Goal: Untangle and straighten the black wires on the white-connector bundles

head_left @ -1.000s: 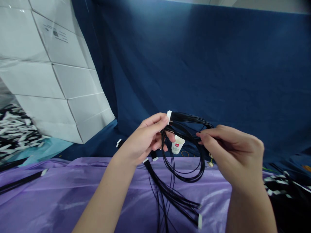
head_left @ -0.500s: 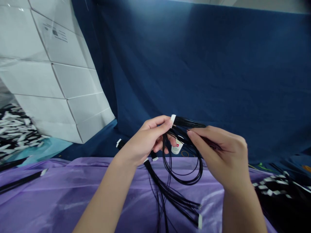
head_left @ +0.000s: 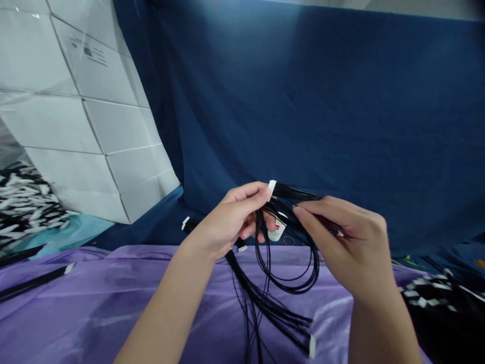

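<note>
A black wire harness [head_left: 295, 191] with a white connector [head_left: 272, 189] at its end is held up between my two hands. My left hand [head_left: 231, 217] pinches the connector between thumb and fingers. My right hand [head_left: 341, 232] is closed on the black wires to the right of it, thumb and forefinger pressed together. A loop of wires [head_left: 299, 290] hangs down between the hands. Below, another black wire bundle [head_left: 261, 301] runs across the purple cloth to a white connector [head_left: 311, 347]. My left hand partly hides its upper end.
Purple cloth [head_left: 113, 303] covers the work surface. A white container [head_left: 276, 231] stands behind the hands. Piled harnesses lie at the far left [head_left: 30, 202] and right [head_left: 435, 298]. White boxes [head_left: 94, 121] are stacked at left; a blue curtain [head_left: 322, 101] hangs behind.
The held connector and both hands have shifted very slightly to the right. The hanging loop sits slightly lower. Both grips look the same.
</note>
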{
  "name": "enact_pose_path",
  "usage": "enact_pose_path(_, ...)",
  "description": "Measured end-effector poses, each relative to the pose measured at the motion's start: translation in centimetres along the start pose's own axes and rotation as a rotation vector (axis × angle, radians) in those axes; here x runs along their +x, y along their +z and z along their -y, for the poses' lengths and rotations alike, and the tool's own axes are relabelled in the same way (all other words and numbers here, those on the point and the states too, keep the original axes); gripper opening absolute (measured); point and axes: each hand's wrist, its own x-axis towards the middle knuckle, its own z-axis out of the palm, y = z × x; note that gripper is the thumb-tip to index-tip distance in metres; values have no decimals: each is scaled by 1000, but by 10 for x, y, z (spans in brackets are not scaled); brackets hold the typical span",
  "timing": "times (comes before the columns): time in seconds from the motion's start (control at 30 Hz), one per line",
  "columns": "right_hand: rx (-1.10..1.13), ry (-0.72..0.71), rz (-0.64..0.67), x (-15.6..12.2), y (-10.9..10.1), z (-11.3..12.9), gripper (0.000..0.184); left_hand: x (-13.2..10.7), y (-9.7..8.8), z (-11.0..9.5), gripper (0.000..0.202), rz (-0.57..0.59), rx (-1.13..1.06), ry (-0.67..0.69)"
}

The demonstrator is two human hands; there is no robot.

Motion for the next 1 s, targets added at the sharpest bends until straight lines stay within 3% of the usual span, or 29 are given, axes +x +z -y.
enact_pose_path(0.2, -31, 15, -3, 0, 0, -3, 11, 1, -2, 1, 27, 15, -6, 1)
enact_pose_path(0.43, -63, 20, -93, 1, 5, -4, 7, 1, -2, 2, 26, 47, 32, 14)
enact_pose_path(0.6, -67, -77, -74, 2, 4, -2, 9, -1, -1, 2, 25, 52, 38, 27)
enact_pose_path(1.0, -47, -57, -31, 2, 3, -1, 9, -2, -1, 1, 27, 48, 35, 3)
